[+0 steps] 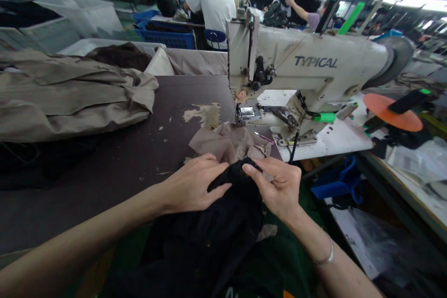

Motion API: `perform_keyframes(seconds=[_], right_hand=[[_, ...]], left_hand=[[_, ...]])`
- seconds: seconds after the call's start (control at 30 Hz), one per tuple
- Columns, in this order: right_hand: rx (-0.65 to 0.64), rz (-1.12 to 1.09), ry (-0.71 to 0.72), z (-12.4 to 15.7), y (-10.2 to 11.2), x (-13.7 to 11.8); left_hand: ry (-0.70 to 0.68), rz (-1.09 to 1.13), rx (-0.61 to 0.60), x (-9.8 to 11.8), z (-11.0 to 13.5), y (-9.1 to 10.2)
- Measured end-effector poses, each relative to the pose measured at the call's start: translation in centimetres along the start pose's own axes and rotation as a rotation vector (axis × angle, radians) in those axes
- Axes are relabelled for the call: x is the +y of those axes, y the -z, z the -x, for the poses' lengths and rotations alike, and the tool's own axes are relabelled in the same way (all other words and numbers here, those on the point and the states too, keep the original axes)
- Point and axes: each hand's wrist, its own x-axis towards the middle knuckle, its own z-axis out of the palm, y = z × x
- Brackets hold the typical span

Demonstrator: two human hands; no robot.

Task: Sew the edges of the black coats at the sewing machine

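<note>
A black garment [213, 228] hangs over the near table edge, its upper edge drawn up between my two hands. My right hand [277, 184] pinches that edge between thumb and fingers. On the other side my left hand [199, 181] grips the same cloth, thumb below and fingers above. Just beyond my fingers a crumpled beige cloth piece [226, 142] lies below the sewing machine's arm. The off-white sewing machine [307, 58], marked TYPICAL, stands to the right. Near its needle area rests a small pinkish tool [264, 138], possibly snips.
A pile of beige garments [77, 98] covers the table's left side, with dark cloth under it. Behind are a blue basket [165, 37], white bins [84, 16] and a seated person [213, 4]. An orange disc with a thread cone [393, 111] stands at right.
</note>
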Motion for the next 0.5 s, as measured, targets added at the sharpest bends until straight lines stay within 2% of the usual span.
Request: perform_keyframes(seconds=[0.07, 0.13, 0.23, 0.3, 0.37, 0.43, 0.5], right_hand=[[0.091, -0.005, 0.014, 0.4, -0.3, 0.9], [0.099, -0.172, -0.147, 0.5, -0.6, 1.8], [0.032, -0.576, -0.454, 0.3, -0.9, 2.8], [-0.022, -0.713, -0.507, 0.0, -0.8, 2.7], [-0.083, -0.629, -0.381, -0.5, -0.6, 2.1], [-0.109, -0.422, -0.129, -0.8, -0.3, 1.2], [-0.111, -0.245, 0.131, -0.9, 0.1, 0.4]], left_hand=[[0.094, -0.063, 0.005, 0.5, 0.5, -0.4], [0.179, 0.029, -0.006, 0.3, 0.9, -0.6], [0.270, 0.330, -0.118, -1.0, 1.4, -0.2], [0.279, 0.367, -0.153, -1.6, 1.6, 0.7], [0.237, 0.240, -0.068, -1.5, 1.6, 1.8], [0.130, 0.164, 0.056, -0.7, 1.1, 2.9], [0.007, 0.288, 0.085, 0.0, 0.2, 3.3]])
